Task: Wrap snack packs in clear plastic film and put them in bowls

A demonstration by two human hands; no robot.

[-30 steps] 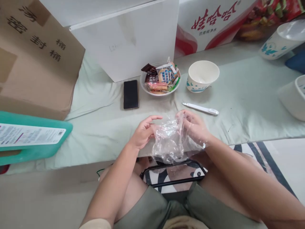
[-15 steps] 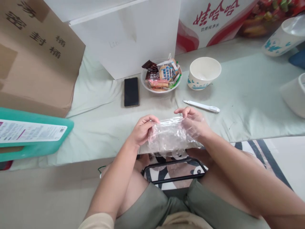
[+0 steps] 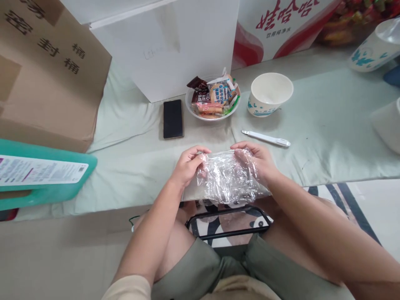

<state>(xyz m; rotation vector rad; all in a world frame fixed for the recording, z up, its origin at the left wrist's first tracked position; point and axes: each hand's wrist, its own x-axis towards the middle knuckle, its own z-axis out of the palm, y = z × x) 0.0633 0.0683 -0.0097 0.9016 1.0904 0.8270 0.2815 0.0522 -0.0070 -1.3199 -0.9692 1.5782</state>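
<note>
A crinkled sheet of clear plastic film, perhaps a thin bag, is stretched between my hands at the table's near edge. My left hand pinches its upper left corner between thumb and fingers. At the upper right, my right hand grips the film, with part of the plastic lying over its thumb and palm. The film's lower part hangs over the table edge above my lap. Beyond my right hand lies a white utility knife. A black phone rests flat beyond my left hand.
Behind the film stand a clear bowl of wrapped snacks and a white paper tub. Boxes line the back, including a brown carton at left. A green plastic container sits at the left edge; more tubs stand right.
The film is spread flatter and fuller between my hands. My right fingers have curled down onto its upper edge; my left hand has shifted slightly.
</note>
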